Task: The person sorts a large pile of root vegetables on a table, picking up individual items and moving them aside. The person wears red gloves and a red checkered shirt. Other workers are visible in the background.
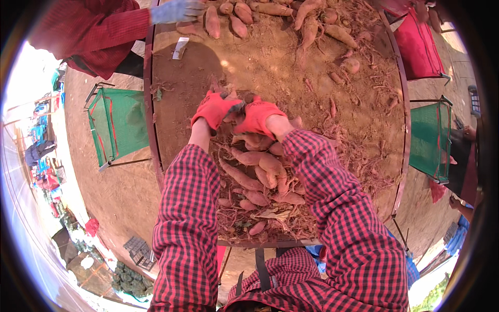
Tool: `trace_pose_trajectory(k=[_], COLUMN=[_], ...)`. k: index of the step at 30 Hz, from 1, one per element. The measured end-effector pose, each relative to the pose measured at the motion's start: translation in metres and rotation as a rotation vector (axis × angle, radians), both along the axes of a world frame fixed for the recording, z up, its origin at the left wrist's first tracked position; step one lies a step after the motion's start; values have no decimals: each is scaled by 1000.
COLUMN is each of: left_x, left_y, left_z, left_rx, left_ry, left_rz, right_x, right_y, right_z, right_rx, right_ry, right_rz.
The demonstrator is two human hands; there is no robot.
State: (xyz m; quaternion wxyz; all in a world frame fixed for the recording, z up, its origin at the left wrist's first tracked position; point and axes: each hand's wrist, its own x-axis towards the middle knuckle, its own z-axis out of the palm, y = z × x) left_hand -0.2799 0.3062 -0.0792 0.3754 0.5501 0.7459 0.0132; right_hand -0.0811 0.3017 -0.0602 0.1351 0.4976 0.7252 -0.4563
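My left hand (216, 109), in a red knit glove, is closed around a sweet potato (232, 115) above the soil-covered table (284, 74). Close beside it, my right hand (260, 117) wears a matching glove. Its fingertips are blurred near that sweet potato, and I cannot tell whether they grip it. Below my hands lies a heap of sweet potatoes (257, 160), some still joined in clusters. Thin roots (280, 228) and dry leaf scraps (275, 214) are strewn around the heap. My right forearm hides part of it.
More sweet potatoes (213, 22) lie along the table's far side. Across the corner, a co-worker's gloved hand (177, 11) reaches over the table. Green mesh bags on frames hang at the left (121, 121) and right (429, 140) edges; a red bag (417, 48) hangs at upper right.
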Motion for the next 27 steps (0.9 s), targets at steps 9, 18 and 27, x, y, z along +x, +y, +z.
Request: trace_pose_trajectory(k=[9,18,27], left_x=[-30,-74,-65], left_y=[6,-269,-555], left_z=[-39,85,129], left_rx=[122,393,422], left_ry=[-190,-1417,-940], left_rz=[-507,127,209], right_x=[-2,113,-65], right_y=[-14,-193,-439], right_z=[31,109,102], right_rx=[2,-172,-768], right_ry=[-53,1030,790], right_rz=[-189,-1028,-669])
